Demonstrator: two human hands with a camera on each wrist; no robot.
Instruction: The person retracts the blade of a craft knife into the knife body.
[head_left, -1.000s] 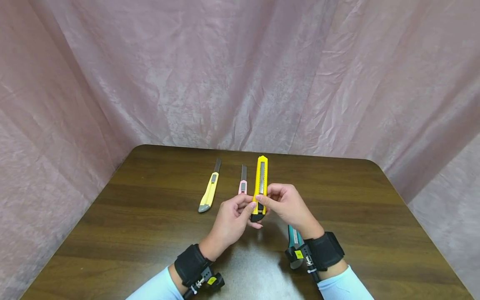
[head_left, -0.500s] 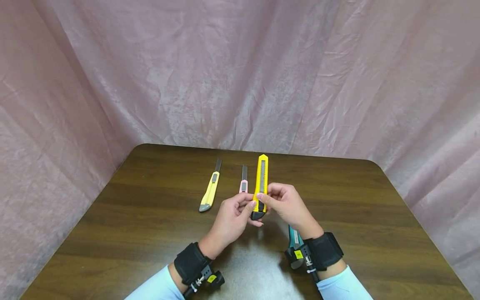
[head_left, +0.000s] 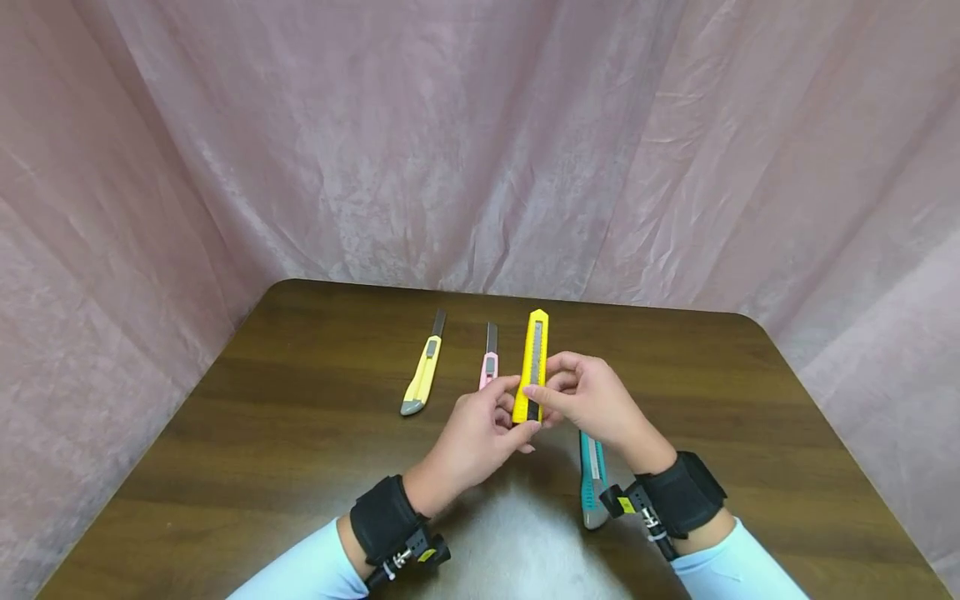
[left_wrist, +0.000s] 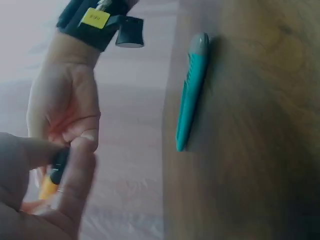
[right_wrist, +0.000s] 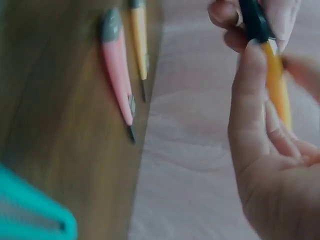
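A yellow utility knife (head_left: 532,358) is held above the table, its tip pointing away from me. My right hand (head_left: 600,400) pinches its yellow body, with the thumb on top near the lower end. At that lower end my left hand (head_left: 480,433) curls its thumb and fingers; in the right wrist view they grip the black end piece (right_wrist: 254,20). The head view does not show this piece, as the left hand covers it. Whether it is still joined to the yellow body, I cannot tell.
On the brown table (head_left: 262,417) lie a pale yellow utility knife (head_left: 422,375) and a pink one (head_left: 489,367), both with blades extended. A teal utility knife (head_left: 592,479) lies beside the right wrist. Pink cloth (head_left: 450,150) hangs behind the table.
The yellow knife and both hands have shifted slightly right. The black end, visible before in the head view, is now out of sight there. More of the teal knife shows.
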